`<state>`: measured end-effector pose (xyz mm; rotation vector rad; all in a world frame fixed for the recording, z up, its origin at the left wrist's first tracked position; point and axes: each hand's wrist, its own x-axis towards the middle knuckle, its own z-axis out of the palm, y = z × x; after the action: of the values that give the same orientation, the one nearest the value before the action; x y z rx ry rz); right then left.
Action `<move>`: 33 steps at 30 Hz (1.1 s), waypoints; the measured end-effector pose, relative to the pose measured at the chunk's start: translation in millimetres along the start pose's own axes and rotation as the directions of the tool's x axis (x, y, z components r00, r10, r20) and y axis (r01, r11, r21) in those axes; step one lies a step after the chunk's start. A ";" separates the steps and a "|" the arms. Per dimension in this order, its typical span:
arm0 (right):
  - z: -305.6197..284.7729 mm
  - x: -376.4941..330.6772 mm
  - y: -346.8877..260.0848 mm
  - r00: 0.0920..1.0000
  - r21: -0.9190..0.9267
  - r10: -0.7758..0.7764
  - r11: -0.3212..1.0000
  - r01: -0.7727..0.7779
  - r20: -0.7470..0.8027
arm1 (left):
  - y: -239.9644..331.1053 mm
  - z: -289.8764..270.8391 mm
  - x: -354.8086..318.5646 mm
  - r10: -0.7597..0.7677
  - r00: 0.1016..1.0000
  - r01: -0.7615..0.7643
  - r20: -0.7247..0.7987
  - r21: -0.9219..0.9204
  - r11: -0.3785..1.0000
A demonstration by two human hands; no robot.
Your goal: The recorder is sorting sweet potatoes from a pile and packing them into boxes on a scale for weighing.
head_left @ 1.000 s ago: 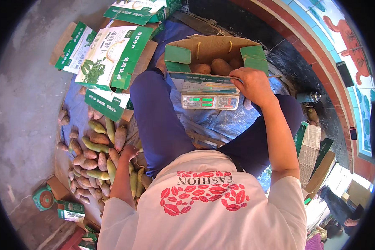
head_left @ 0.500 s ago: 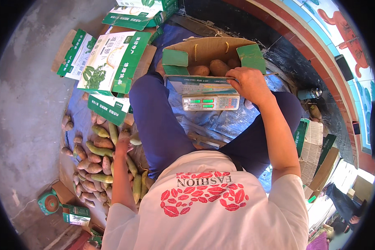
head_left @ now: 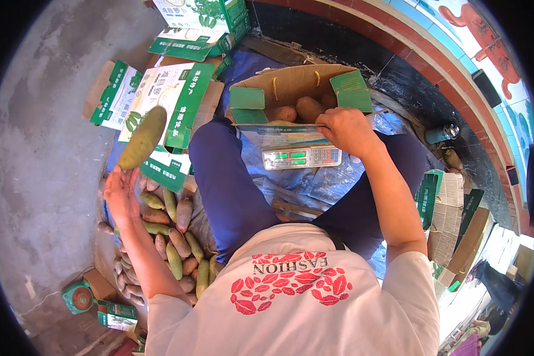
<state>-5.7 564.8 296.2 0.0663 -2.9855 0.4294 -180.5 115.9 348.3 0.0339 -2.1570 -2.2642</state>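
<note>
I see a long green fruit (head_left: 142, 137) up in the air above the left hand (head_left: 121, 194), just off the fingertips — whether it touches them I cannot tell. It hangs tilted in front of the flat green-and-white cartons (head_left: 160, 107) lying on the floor. The left hand's fingers are spread wide, palm up, grasping nothing firmly.

Below that hand, a pile of green and brownish fruits (head_left: 169, 237) lies on the ground beside my left leg.

My right hand (head_left: 345, 130) rests on the near edge of an open cardboard box (head_left: 291, 89) with green flaps; the fingers curl over the rim, gripping it. Inside the box lie several brown fruits (head_left: 299, 110). The box sits on a digital scale (head_left: 301, 157) with lit green displays, placed between my knees on a blue plastic sheet (head_left: 314, 184).

Further out: more folded cartons (head_left: 451, 207) are stacked at the right, a small green tape dispenser (head_left: 80, 296) lies on the concrete floor at lower left — and a red-brick curb (head_left: 409, 47) curves along the top.
</note>
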 end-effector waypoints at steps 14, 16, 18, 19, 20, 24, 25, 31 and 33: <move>3.9 -1.6 1.9 0.999 -0.036 0.009 0.999 -0.008 0.046 | 27.6 157.3 -13.6 -0.119 0.939 0.145 0.323 -0.058 0.988; 4.5 -0.2 -0.1 1.000 -0.028 -0.005 1.000 0.006 0.020 | 22.4 163.7 -10.8 -0.076 0.851 0.129 0.520 -0.065 0.990; 3.9 0.1 -1.8 1.000 -0.021 -0.006 1.000 0.007 0.017 | 19.5 165.9 -8.4 -0.083 0.861 0.117 0.501 -0.038 0.992; 3.5 0.4 -2.0 1.000 -0.015 -0.007 1.000 0.007 0.015 | 18.0 163.2 -5.8 -0.073 0.859 0.122 0.507 -0.064 0.990; 2.4 1.5 -2.1 1.000 -0.014 -0.010 1.000 0.010 0.015 | 18.1 159.5 -3.4 -0.063 0.857 0.127 0.511 -0.091 0.988; 6.4 -3.1 2.5 1.000 -0.037 0.017 0.999 -0.016 0.017 | 28.8 132.8 -8.5 -0.037 0.941 0.072 0.337 -0.093 0.993; 6.4 -4.5 3.1 1.000 -0.033 0.015 0.999 -0.015 -0.008 | 31.7 115.8 -9.0 -0.012 0.956 0.044 0.294 -0.100 0.994; 8.9 0.0 2.6 0.996 -0.009 0.009 1.000 -0.010 -0.090 | 13.6 -21.2 -15.5 0.112 0.993 -0.102 -0.027 0.245 0.964; 7.2 1.4 1.3 0.994 -0.023 0.018 1.000 -0.020 -0.106 | -5.0 -78.0 -9.9 0.085 0.987 -0.033 -0.138 0.341 0.940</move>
<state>-8.0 563.9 289.1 0.0128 -2.8887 0.3870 -168.5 38.5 339.6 0.1369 -2.3970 -1.7712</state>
